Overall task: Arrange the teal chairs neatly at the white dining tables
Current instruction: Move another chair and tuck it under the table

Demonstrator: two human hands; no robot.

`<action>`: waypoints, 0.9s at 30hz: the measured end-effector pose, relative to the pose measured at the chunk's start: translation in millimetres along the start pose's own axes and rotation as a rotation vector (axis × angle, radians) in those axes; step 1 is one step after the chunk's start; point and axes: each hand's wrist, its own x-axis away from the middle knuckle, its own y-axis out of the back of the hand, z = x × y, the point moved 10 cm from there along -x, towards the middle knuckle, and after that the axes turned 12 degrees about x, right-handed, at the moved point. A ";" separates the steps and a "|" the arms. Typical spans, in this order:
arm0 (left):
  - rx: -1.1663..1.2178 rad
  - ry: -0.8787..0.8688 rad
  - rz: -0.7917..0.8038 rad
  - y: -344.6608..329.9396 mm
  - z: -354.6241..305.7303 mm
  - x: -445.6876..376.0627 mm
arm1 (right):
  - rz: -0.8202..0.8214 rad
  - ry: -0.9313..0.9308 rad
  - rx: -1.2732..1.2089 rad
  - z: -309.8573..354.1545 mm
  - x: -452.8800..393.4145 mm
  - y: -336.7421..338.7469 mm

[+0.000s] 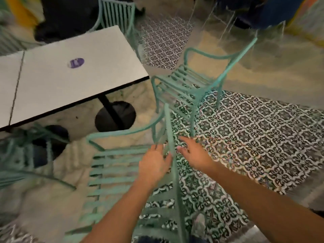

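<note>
At lower centre of the frame, the near chair (pixel 119 171) stands below the white table (pixel 73 74), its back rail running up the middle. Left hand (pixel 154 163) rests against that rail with fingers spread and relaxed, gripping nothing. Right hand (pixel 192 153) reaches just beside the rail, fingers extended, likewise released. A second chair (pixel 189 85) stands right of centre on the patterned floor (pixel 254 128), off the table corner. A third chair (pixel 115 14) sits at the table's far edge, top of frame.
</note>
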 end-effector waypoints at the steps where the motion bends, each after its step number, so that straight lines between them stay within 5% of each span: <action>1: 0.171 0.120 -0.055 3.6 12.8 1.9 | 0.001 -0.032 -0.107 0.0 -3.8 0.9; 5: 1.244 0.702 -0.268 -17.4 65.4 29.1 | 0.080 -0.303 -0.563 -14.2 -21.1 -13.8; 7: 1.504 0.776 -0.296 -25.5 73.5 36.4 | 0.104 -0.401 -0.711 -22.1 -25.2 -24.9; 14: 1.616 0.939 -0.441 -69.9 87.1 70.0 | 0.349 -0.478 -0.798 -38.0 -53.8 -45.8; 21: 1.796 1.141 -0.948 -107.1 68.7 98.7 | 0.671 -0.438 -0.814 -29.6 -119.1 -74.9; 27: 2.016 1.038 -1.162 -125.4 24.0 129.7 | 0.752 -0.434 -0.676 -27.1 -132.4 -84.9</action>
